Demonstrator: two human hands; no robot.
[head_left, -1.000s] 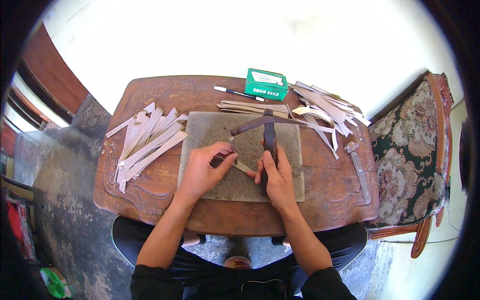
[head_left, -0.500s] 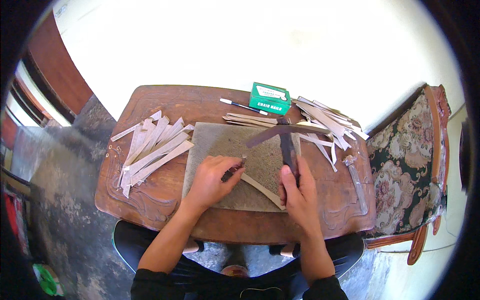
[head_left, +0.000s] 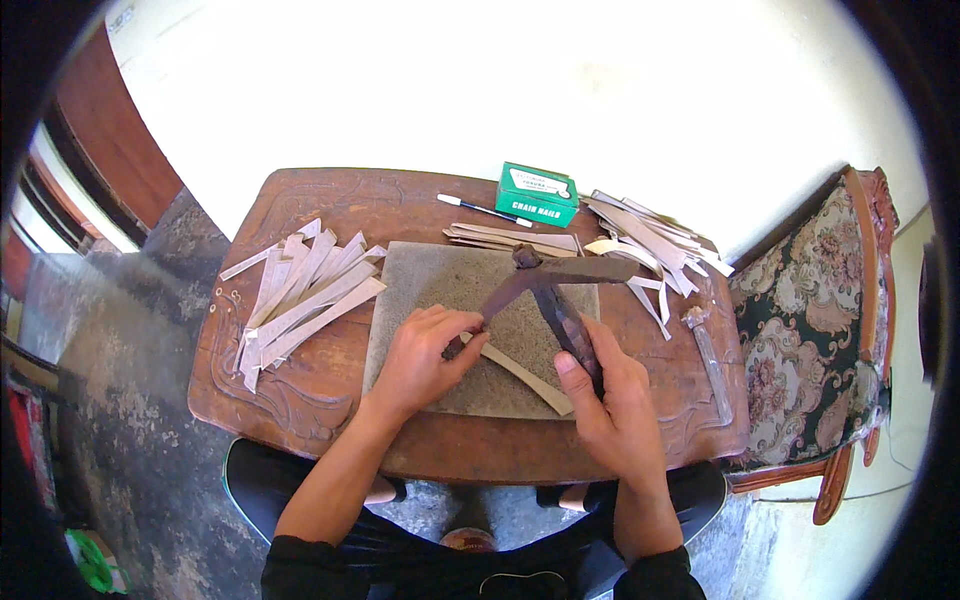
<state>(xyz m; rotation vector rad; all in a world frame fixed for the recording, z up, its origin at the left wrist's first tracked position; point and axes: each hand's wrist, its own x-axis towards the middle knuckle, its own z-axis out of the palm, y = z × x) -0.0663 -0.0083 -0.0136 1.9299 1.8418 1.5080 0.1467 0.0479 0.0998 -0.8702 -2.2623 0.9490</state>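
Observation:
In my right hand (head_left: 615,400) I grip the dark handle of a hammer (head_left: 562,272) with a long, slightly bent head. The left tip of that head is right at the top of a short dark punch-like piece (head_left: 455,347), pinched in the closed fingers of my left hand (head_left: 430,355). Those fingers hide most of the piece and its lower end. A narrow pale tapered strip (head_left: 525,378) runs out from under my left fingers. It lies on a square grey stone slab (head_left: 430,275), its wider end pointing toward my right hand.
The carved wooden table (head_left: 420,465) holds pale strips (head_left: 310,295) at left and more strips (head_left: 650,235) at back right. A green box (head_left: 538,195) and a pen (head_left: 485,211) lie behind the slab. At right rests a long-handled tool (head_left: 710,370), near an upholstered chair (head_left: 800,340).
The hammer head has swung left and down to the top of the piece in my left hand. My right hand has shifted slightly right; my left hand stays almost where it was.

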